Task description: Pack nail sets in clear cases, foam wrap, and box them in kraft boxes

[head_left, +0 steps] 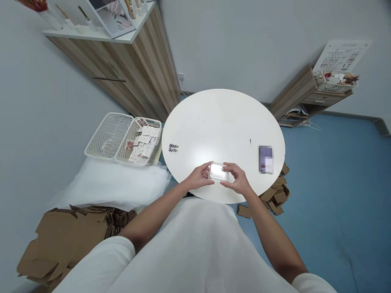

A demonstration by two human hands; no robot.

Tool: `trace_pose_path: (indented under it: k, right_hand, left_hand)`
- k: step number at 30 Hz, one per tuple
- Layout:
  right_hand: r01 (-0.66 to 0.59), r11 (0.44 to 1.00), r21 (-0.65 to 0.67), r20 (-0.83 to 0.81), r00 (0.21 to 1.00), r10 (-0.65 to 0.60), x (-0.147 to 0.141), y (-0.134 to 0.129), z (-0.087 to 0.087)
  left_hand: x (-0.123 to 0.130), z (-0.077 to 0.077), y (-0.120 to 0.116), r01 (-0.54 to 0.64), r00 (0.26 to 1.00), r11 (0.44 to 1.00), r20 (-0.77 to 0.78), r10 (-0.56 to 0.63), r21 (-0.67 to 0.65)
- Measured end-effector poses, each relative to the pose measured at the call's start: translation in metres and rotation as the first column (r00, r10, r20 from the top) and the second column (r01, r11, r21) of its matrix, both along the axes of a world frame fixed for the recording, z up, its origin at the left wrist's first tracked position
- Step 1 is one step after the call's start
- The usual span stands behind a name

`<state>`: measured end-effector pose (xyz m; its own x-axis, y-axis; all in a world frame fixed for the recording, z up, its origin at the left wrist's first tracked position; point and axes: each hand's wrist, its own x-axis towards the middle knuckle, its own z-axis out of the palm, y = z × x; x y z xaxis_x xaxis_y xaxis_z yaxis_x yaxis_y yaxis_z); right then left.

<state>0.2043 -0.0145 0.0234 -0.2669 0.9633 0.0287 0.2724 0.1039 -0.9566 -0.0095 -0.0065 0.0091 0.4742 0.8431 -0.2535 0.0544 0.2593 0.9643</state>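
Note:
A small clear plastic box (218, 172) is held over the near part of a round white table (226, 118). My left hand (200, 177) grips its left side between thumb and fingers. On the opposite side, my right hand (236, 178) pinches the right edge, with fingers on top and the thumb at the near corner. Glare on the box hides what is inside, if anything. A small card with dark round pieces (173, 148) lies at the table's left edge. Toward the right edge is a blurred purple item (266, 159).
Left of the table stand a basket of printed cards (143, 142) and a basket of clear boxes (108, 136). White translucent sheets (113, 183) and flattened cardboard (67, 240) lie nearer me. Small brown boxes (276, 195) are piled at the right. A wooden cabinet (137, 69) rises behind left.

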Motion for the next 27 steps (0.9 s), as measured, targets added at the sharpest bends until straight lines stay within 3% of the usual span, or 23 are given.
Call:
trace_pose_path:
  k: [7,12,16,18,22,27]
  right_hand:
    - [0.012,0.999,-0.04,-0.021,1.0,-0.013,-0.005,-0.004,-0.005]
    - [-0.01,0.99,-0.144,-0.081,0.997,-0.001,-0.007,0.0,0.001]
    - [0.007,0.949,-0.316,-0.091,0.995,-0.037,-0.012,0.008,0.007]
    - [0.069,0.928,-0.365,-0.106,0.988,-0.115,-0.017,0.012,0.008]
    - [0.199,0.871,-0.449,-0.097,0.958,-0.269,-0.025,0.015,0.003]
    - [0.23,0.796,-0.56,-0.114,0.93,-0.349,-0.03,0.014,-0.007]
  left_hand:
    - [-0.008,-0.002,-0.001,-0.025,0.992,0.98,0.117,0.049,-0.198]
    - [-0.013,-0.008,-0.002,-0.09,0.994,0.977,0.048,0.101,-0.191]
    - [-0.016,-0.013,-0.005,-0.091,0.995,0.983,0.014,0.095,-0.157]
    - [-0.017,-0.014,-0.006,-0.08,0.997,0.986,0.01,0.082,-0.145]
    - [-0.016,-0.016,-0.008,-0.051,0.999,0.99,0.012,0.053,-0.129]
    - [-0.011,-0.016,-0.011,-0.021,0.999,0.991,0.032,0.026,-0.133]
